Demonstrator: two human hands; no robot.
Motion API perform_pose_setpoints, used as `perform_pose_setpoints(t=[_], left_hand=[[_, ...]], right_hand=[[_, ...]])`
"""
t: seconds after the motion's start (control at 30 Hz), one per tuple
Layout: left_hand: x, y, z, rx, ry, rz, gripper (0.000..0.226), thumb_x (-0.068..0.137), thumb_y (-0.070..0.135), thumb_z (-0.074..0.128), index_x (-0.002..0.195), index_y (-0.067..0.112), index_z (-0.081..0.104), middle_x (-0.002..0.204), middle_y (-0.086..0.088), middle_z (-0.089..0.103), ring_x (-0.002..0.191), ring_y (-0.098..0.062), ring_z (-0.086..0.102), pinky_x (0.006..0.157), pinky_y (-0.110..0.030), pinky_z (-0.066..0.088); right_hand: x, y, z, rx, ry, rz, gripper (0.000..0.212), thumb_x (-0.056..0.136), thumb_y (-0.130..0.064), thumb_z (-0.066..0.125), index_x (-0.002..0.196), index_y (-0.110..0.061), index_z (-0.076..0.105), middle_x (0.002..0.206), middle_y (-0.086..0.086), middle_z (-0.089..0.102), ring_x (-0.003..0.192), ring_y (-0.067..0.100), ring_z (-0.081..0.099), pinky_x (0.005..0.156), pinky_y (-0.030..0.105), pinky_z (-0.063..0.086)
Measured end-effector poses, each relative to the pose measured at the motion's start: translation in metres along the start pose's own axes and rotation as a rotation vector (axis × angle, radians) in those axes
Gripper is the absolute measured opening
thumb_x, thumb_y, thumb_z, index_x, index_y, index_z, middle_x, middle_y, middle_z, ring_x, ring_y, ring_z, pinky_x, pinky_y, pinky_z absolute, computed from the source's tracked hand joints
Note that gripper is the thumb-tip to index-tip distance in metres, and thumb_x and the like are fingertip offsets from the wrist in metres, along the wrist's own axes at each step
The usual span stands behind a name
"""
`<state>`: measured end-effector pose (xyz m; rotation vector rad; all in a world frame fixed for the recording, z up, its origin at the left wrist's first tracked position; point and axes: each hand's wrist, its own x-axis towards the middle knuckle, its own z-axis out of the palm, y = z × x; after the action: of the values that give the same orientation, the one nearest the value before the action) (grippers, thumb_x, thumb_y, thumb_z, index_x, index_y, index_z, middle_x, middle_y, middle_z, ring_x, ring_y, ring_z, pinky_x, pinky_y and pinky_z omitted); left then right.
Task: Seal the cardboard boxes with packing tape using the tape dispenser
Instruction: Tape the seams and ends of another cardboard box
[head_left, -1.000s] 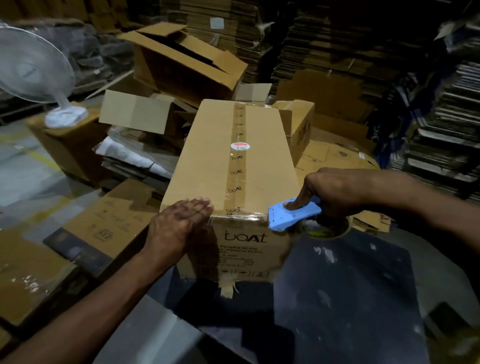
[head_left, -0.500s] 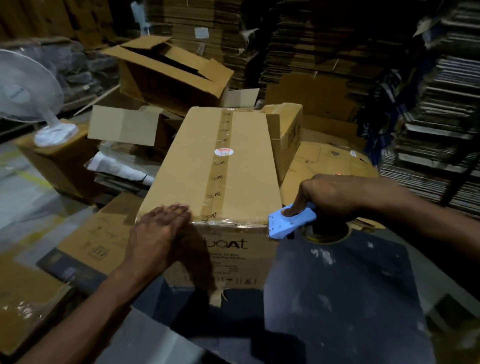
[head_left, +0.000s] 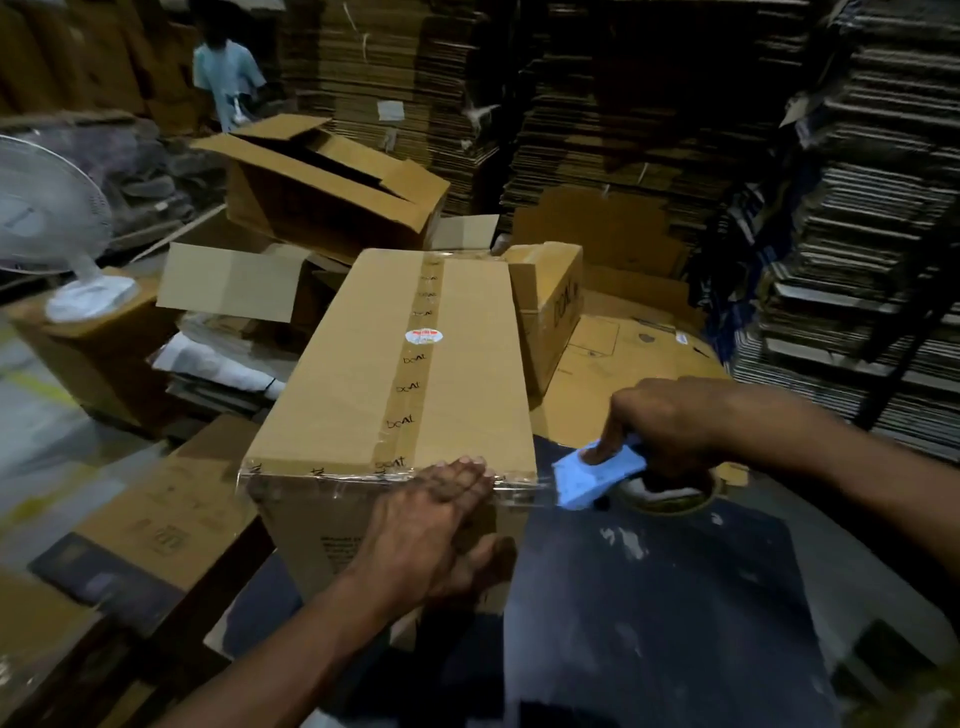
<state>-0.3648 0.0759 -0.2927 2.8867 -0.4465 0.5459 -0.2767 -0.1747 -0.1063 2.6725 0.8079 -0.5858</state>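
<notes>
Left grip (head_left: 441, 514) flat, fingers straight — right grip (head_left: 670, 426) curled, clasping

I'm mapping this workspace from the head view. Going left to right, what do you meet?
White fan → long taped box → left hand pressing its near edge → blue tape dispenser → right hand gripping it.

Dark table (head_left: 675, 613) w/ pale scuffs carries the long taped box (head_left: 363, 374), near end at the table's left part. Tape roll (head_left: 670, 496) sits on the table just right of the box. Flat cardboard (head_left: 623, 358) lies behind, a smaller box (head_left: 550, 306) on it, touching the long one.
</notes>
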Motion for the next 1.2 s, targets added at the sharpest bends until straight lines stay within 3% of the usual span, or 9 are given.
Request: perform_pose_setpoints(t=[0.13, 0.3, 0.5, 0.63, 0.73, 0.83, 1.0, 1.1, 1.2], left_hand=[[0.003, 0.001, -0.001, -0.05, -0.103, -0.081, 0.076, 0.086, 0.073, 0.044, 0.153, 0.037, 0.049, 0.16, 0.012, 0.045, 0.144, -0.014, 0.049, 0.106, -0.043, 0.054], [0.006, 0.001, -0.003, -0.025, -0.044, -0.071, 0.067, 0.08, 0.067, 0.06, 0.138, 0.033, 0.067, 0.144, 0.01, 0.062, 0.129, -0.011, 0.063, 0.092, -0.038, 0.062], [0.008, 0.004, -0.01, -0.001, -0.06, -0.1, 0.067, 0.081, 0.068, 0.059, 0.138, 0.035, 0.066, 0.144, 0.01, 0.063, 0.13, -0.01, 0.062, 0.094, -0.041, 0.061], [0.009, 0.007, -0.01, -0.009, -0.041, -0.105, 0.063, 0.082, 0.065, 0.061, 0.136, 0.034, 0.069, 0.143, 0.011, 0.063, 0.13, -0.009, 0.062, 0.096, -0.037, 0.06], [0.008, 0.01, -0.012, -0.013, -0.023, -0.093, 0.06, 0.08, 0.06, 0.066, 0.132, 0.031, 0.073, 0.138, 0.008, 0.067, 0.126, -0.01, 0.065, 0.095, -0.034, 0.057], [0.009, 0.015, -0.019, 0.0, -0.023, -0.097, 0.06, 0.079, 0.06, 0.067, 0.131, 0.031, 0.073, 0.137, 0.007, 0.068, 0.124, -0.013, 0.067, 0.091, -0.037, 0.059], [0.02, 0.019, -0.035, 0.093, -0.078, -0.062, 0.055, 0.081, 0.066, 0.066, 0.126, 0.035, 0.074, 0.125, 0.012, 0.074, 0.096, -0.017, 0.076, 0.074, -0.032, 0.061], [0.029, 0.022, -0.043, 0.157, -0.096, 0.012, 0.042, 0.083, 0.064, 0.065, 0.108, 0.034, 0.079, 0.085, 0.007, 0.079, 0.063, -0.022, 0.072, 0.056, -0.026, 0.048], [0.033, 0.024, -0.049, 0.201, -0.102, 0.056, 0.045, 0.083, 0.067, 0.061, 0.103, 0.031, 0.079, 0.07, 0.001, 0.074, 0.059, -0.028, 0.069, 0.056, -0.026, 0.041]], right_hand=[[-0.012, 0.034, 0.018, 0.098, 0.001, -0.003, 0.06, 0.086, -0.024, 0.078, 0.136, -0.052, 0.06, 0.088, -0.02, 0.057, 0.073, 0.002, 0.055, 0.073, 0.028, 0.055], [-0.016, 0.044, 0.027, 0.142, 0.058, -0.002, 0.066, 0.083, -0.02, 0.08, 0.135, -0.055, 0.059, 0.088, -0.021, 0.05, 0.075, 0.004, 0.052, 0.071, 0.026, 0.045], [-0.009, 0.046, 0.04, 0.202, 0.061, -0.044, 0.061, 0.091, -0.02, 0.075, 0.139, -0.052, 0.057, 0.093, -0.022, 0.05, 0.079, 0.006, 0.053, 0.067, 0.025, 0.044], [-0.024, 0.056, 0.043, 0.265, 0.086, -0.101, 0.053, 0.093, -0.019, 0.073, 0.125, -0.059, 0.059, 0.07, -0.018, 0.055, 0.062, 0.002, 0.054, 0.055, 0.016, 0.041], [-0.017, 0.047, 0.055, 0.385, 0.029, -0.037, 0.036, 0.091, -0.02, 0.076, 0.114, -0.046, 0.072, 0.066, -0.013, 0.062, 0.055, 0.002, 0.057, 0.054, 0.02, 0.046], [0.003, 0.036, 0.061, 0.276, -0.032, -0.023, 0.075, 0.074, -0.006, 0.081, 0.137, -0.042, 0.063, 0.086, -0.01, 0.054, 0.078, 0.015, 0.057, 0.069, 0.033, 0.051], [-0.001, 0.028, 0.06, 0.213, 0.0, -0.06, 0.078, 0.079, -0.002, 0.077, 0.145, -0.038, 0.056, 0.085, -0.009, 0.049, 0.064, 0.011, 0.048, 0.041, 0.015, 0.036], [0.002, 0.024, 0.057, 0.164, 0.043, -0.056, 0.077, 0.081, -0.003, 0.077, 0.146, -0.037, 0.055, 0.086, -0.011, 0.047, 0.065, 0.011, 0.048, 0.046, 0.019, 0.036], [0.023, 0.011, 0.06, 0.154, 0.062, -0.037, 0.068, 0.081, -0.008, 0.08, 0.14, -0.037, 0.061, 0.085, -0.012, 0.049, 0.068, 0.012, 0.051, 0.056, 0.024, 0.046]])
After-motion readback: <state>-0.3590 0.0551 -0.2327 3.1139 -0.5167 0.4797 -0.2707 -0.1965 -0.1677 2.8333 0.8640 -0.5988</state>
